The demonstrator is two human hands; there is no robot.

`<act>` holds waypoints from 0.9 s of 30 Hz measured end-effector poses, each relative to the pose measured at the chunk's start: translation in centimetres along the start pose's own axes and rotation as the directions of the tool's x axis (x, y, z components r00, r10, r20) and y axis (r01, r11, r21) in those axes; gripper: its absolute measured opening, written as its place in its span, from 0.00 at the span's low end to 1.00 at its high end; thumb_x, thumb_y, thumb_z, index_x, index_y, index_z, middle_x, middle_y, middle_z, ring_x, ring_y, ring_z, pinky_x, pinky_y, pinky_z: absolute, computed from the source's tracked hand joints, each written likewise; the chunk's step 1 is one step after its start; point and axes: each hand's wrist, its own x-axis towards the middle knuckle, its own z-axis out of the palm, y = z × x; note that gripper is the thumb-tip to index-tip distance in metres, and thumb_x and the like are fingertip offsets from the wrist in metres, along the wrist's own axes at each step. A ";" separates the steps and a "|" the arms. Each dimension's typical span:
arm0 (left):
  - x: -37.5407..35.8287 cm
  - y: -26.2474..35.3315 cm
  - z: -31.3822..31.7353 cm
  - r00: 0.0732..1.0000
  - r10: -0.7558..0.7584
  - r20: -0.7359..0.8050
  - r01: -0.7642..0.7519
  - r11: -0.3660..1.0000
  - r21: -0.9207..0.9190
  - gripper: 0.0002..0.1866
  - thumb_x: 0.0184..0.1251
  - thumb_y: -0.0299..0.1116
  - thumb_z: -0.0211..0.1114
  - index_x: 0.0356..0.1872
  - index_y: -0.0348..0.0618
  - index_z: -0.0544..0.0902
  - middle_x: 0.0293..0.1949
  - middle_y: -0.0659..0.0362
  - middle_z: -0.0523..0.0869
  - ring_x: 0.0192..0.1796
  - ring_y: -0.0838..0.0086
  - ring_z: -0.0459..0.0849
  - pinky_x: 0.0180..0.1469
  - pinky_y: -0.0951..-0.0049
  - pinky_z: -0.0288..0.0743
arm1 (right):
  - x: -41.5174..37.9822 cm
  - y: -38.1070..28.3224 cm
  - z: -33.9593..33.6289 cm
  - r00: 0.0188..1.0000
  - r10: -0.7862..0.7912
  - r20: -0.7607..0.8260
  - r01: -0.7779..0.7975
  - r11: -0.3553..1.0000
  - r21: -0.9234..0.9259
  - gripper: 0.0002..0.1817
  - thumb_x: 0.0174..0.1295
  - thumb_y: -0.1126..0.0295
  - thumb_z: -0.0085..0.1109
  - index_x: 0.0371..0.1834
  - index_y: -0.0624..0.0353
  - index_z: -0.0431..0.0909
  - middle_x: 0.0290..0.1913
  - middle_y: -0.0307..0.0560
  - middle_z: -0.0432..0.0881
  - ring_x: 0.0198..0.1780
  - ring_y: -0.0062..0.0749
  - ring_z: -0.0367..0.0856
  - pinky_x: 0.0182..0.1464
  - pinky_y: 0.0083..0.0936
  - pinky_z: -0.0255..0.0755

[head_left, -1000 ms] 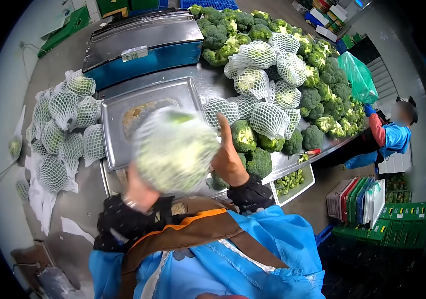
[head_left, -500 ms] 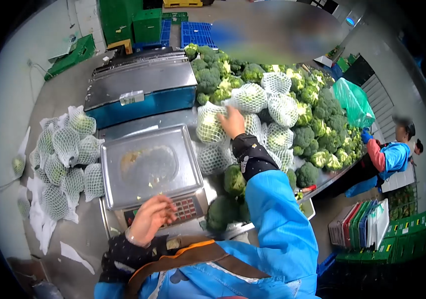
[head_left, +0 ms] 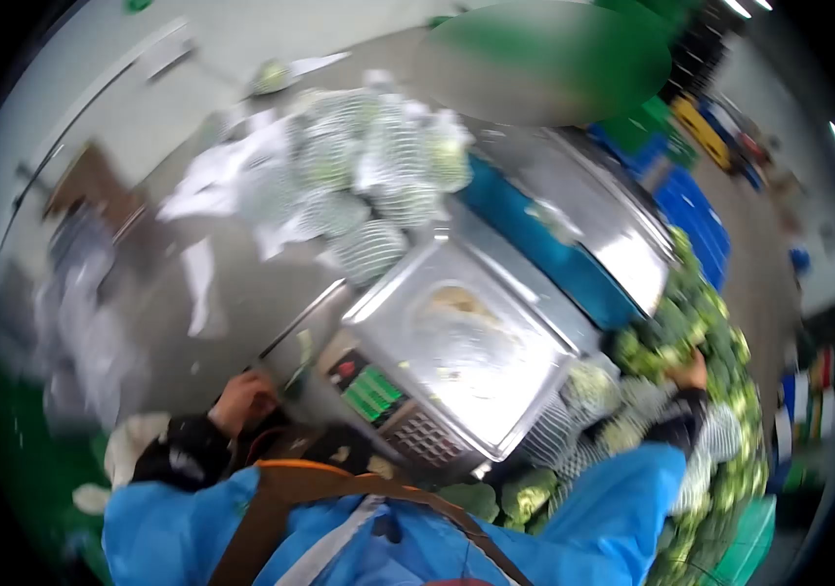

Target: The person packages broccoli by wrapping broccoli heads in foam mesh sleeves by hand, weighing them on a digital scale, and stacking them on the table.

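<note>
My left hand is low at the table's near edge, left of the scale, its fingers curled and smeared by motion. Reaching out to the right, my right hand is among the broccoli, close to several heads in white foam netting; its fingers are mostly hidden. Bits of leaf lie on the scale's bare steel pan. Under my right sleeve, unwrapped broccoli sits beside the scale.
Beyond the scale, netted broccoli heads are heaped on the table with loose white netting. A steel-topped blue box stands behind the scale. Clear plastic hangs at the left, and a green bag is at lower right.
My view has swung left and tilted. My left hand has gone from the scale's keypad to the table edge; my right hand has left the netted broccoli it touched and is farther into the pile.
</note>
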 end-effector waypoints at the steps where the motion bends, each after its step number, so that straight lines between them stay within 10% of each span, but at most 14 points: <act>1: 0.1 -0.5 -0.6 0.999 0.002 -0.039 -0.003 1.000 -0.022 0.07 0.58 0.31 0.56 0.35 0.43 0.78 0.29 0.59 0.82 0.28 0.75 0.80 0.30 0.76 0.75 | -1.7 -2.2 -1.3 0.997 0.056 -0.049 -0.054 0.997 0.048 0.45 0.30 0.63 0.77 0.59 0.53 0.67 0.51 0.55 0.78 0.52 0.43 0.77 0.53 0.33 0.71; 4: 2.7 -2.3 -3.0 0.995 0.056 -0.082 -0.056 0.998 0.008 0.05 0.59 0.28 0.56 0.35 0.40 0.76 0.30 0.57 0.80 0.27 0.74 0.80 0.28 0.77 0.75 | -3.7 -4.6 -1.7 0.962 0.080 -0.262 -0.077 0.997 0.024 0.36 0.31 0.66 0.73 0.51 0.41 0.72 0.45 0.65 0.71 0.44 0.58 0.74 0.49 0.40 0.70; 8: 7.0 -1.6 -7.0 0.910 0.384 -0.155 -0.340 0.906 0.251 0.05 0.57 0.28 0.58 0.34 0.39 0.77 0.27 0.60 0.80 0.26 0.75 0.78 0.28 0.77 0.73 | -8.4 -10.8 -4.1 0.816 0.062 -0.575 -0.161 0.979 -0.123 0.30 0.38 0.68 0.72 0.50 0.39 0.75 0.43 0.54 0.72 0.40 0.52 0.74 0.43 0.42 0.70; 10: 10.3 -0.9 -9.5 0.611 0.731 -0.303 -0.459 0.639 0.617 0.06 0.57 0.28 0.59 0.34 0.38 0.77 0.25 0.59 0.80 0.26 0.74 0.77 0.30 0.76 0.71 | -10.9 -14.2 -6.2 0.726 -0.080 -0.683 -0.094 0.972 -0.214 0.29 0.38 0.70 0.72 0.49 0.40 0.77 0.42 0.50 0.72 0.40 0.48 0.74 0.43 0.40 0.70; 12: 12.4 2.2 -11.2 0.493 0.728 -0.477 -0.356 0.669 0.652 0.11 0.56 0.34 0.62 0.39 0.41 0.77 0.29 0.53 0.81 0.30 0.62 0.79 0.36 0.67 0.73 | -12.9 -18.0 -8.3 0.609 -0.249 -0.753 -0.009 0.947 -0.320 0.29 0.37 0.72 0.71 0.48 0.41 0.78 0.42 0.48 0.73 0.41 0.45 0.74 0.43 0.39 0.69; 17: 21.2 6.6 -16.4 0.259 0.802 -0.538 -0.165 0.586 0.794 0.29 0.47 0.40 0.70 0.48 0.35 0.71 0.47 0.44 0.76 0.49 0.55 0.76 0.51 0.63 0.69 | -20.5 -32.6 -10.7 0.607 -0.655 -0.450 0.576 0.753 -0.319 0.23 0.33 0.81 0.59 0.39 0.53 0.81 0.45 0.52 0.73 0.50 0.49 0.70 0.51 0.39 0.63; 19: 25.4 6.5 -20.5 0.508 0.676 -0.534 -0.190 0.693 0.696 0.38 0.39 0.43 0.75 0.50 0.30 0.70 0.48 0.42 0.75 0.51 0.52 0.75 0.55 0.63 0.68 | -23.6 -38.5 -9.6 0.540 -0.771 -0.339 0.757 0.620 -0.203 0.20 0.34 0.79 0.59 0.36 0.54 0.82 0.40 0.50 0.74 0.46 0.47 0.71 0.47 0.38 0.63; 22: 30.3 5.0 -24.2 0.515 0.752 -0.411 -0.307 0.610 0.731 0.39 0.37 0.41 0.75 0.52 0.31 0.70 0.46 0.43 0.79 0.49 0.50 0.77 0.52 0.61 0.71 | -26.3 -42.9 -3.5 0.399 -0.873 -0.279 0.890 0.442 -0.108 0.12 0.43 0.71 0.55 0.34 0.54 0.79 0.40 0.50 0.73 0.45 0.46 0.70 0.44 0.38 0.63; 23: 35.4 3.9 -27.9 0.696 0.451 -0.559 -0.011 0.785 0.620 0.36 0.39 0.37 0.73 0.52 0.31 0.70 0.46 0.45 0.79 0.46 0.54 0.79 0.49 0.62 0.72 | -26.6 -43.2 -0.2 0.277 -0.874 -0.400 0.944 0.325 -0.058 0.12 0.44 0.70 0.53 0.34 0.56 0.75 0.40 0.50 0.71 0.45 0.46 0.69 0.44 0.37 0.63; 25: 22.4 9.5 -17.7 0.826 0.317 -0.467 -0.351 0.936 0.014 0.29 0.48 0.25 0.66 0.54 0.32 0.68 0.46 0.51 0.79 0.44 0.63 0.79 0.45 0.65 0.73 | -29.7 -46.2 0.8 0.364 -0.927 -0.086 0.896 0.374 -0.239 0.10 0.45 0.68 0.50 0.31 0.59 0.72 0.46 0.50 0.70 0.49 0.41 0.67 0.48 0.30 0.62; 27: 18.3 11.6 -14.1 0.770 0.607 -0.197 -0.619 0.785 -0.001 0.28 0.52 0.19 0.62 0.56 0.32 0.65 0.48 0.53 0.78 0.47 0.65 0.78 0.49 0.68 0.73 | -31.4 -47.7 2.0 0.425 -0.904 -0.040 0.896 0.426 -0.124 0.13 0.43 0.69 0.53 0.35 0.57 0.75 0.46 0.50 0.72 0.50 0.37 0.67 0.50 0.27 0.61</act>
